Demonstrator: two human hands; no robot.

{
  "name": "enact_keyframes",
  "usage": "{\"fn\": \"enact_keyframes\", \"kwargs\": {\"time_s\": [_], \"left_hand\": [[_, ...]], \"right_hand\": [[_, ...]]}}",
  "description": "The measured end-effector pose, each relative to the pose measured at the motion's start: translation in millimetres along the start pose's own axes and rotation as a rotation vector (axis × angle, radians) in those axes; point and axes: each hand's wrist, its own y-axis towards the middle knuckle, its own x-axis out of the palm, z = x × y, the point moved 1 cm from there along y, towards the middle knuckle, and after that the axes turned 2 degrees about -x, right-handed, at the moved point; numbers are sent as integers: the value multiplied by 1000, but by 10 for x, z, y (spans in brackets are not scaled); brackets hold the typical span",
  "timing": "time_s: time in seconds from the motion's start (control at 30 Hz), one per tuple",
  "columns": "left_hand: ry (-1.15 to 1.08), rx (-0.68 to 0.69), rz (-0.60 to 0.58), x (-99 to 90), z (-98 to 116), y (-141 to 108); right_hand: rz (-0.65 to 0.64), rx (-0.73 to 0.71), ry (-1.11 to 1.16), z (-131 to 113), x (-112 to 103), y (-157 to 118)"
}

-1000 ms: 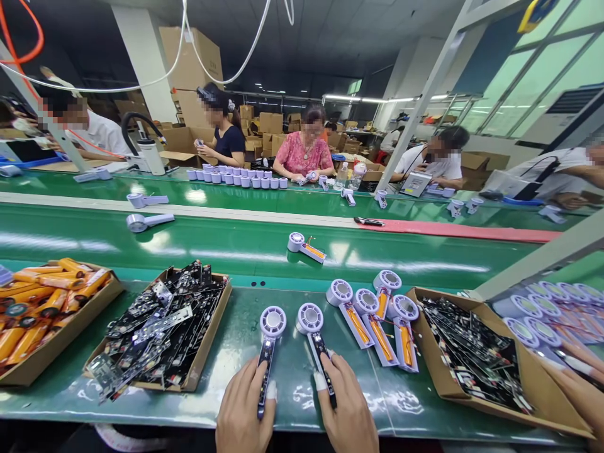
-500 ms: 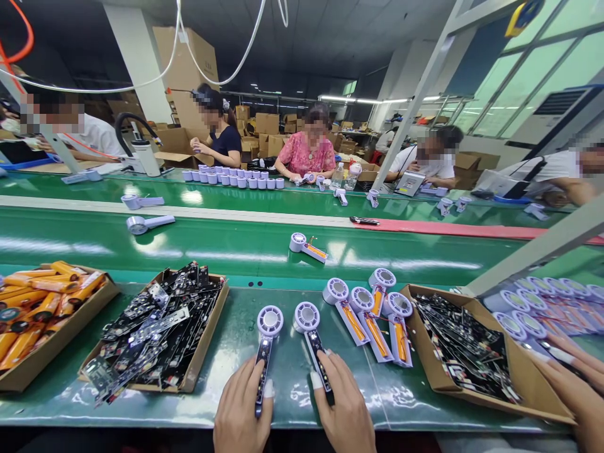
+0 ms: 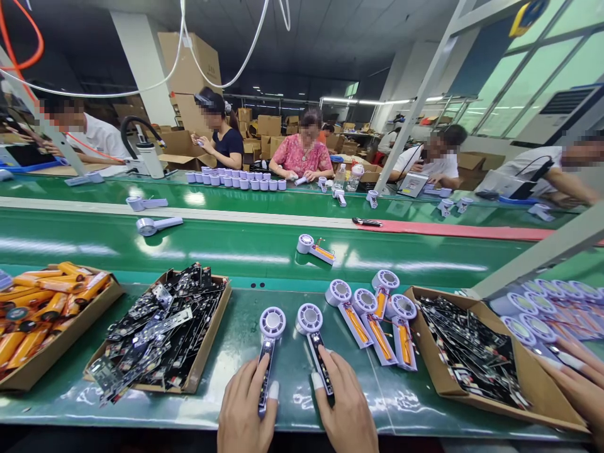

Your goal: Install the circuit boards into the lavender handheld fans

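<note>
Two lilac handheld fans lie side by side on the green bench, round heads pointing away, each with a black circuit board in its open handle. My left hand [image 3: 248, 402] grips the handle of the left fan [image 3: 272, 323], forefinger on the board and thumb along the right side. Around the handle of the right fan [image 3: 309, 319], my right hand [image 3: 346, 399] has its forefinger on the board and its thumb at the left edge. White covers wrap both thumb tips. Right of my hands lie several fans [image 3: 365, 302] with orange batteries in their handles.
A carton of circuit boards [image 3: 207, 333] and a carton of orange batteries [image 3: 101, 311] stand left. Another board carton [image 3: 533, 377] sits right, beside a co-worker's hand [image 3: 580, 384]. Beyond runs a green conveyor belt [image 3: 236, 245] carrying fans. Several people work across it.
Fans on the conveyor belt have shifted slightly right, and the view has moved a little. My hands keep their hold on both fans. Across the belt, the person in pink has moved their hands.
</note>
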Motion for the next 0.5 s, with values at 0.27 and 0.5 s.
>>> {"fn": "enact_keyframes", "kwargs": {"time_s": [0.27, 0.5], "left_hand": [[0, -20, -17, 17, -9, 27], [21, -18, 3, 31, -6, 4]], "right_hand": [[95, 15, 1, 17, 12, -53], [114, 7, -25, 16, 10, -47]]}}
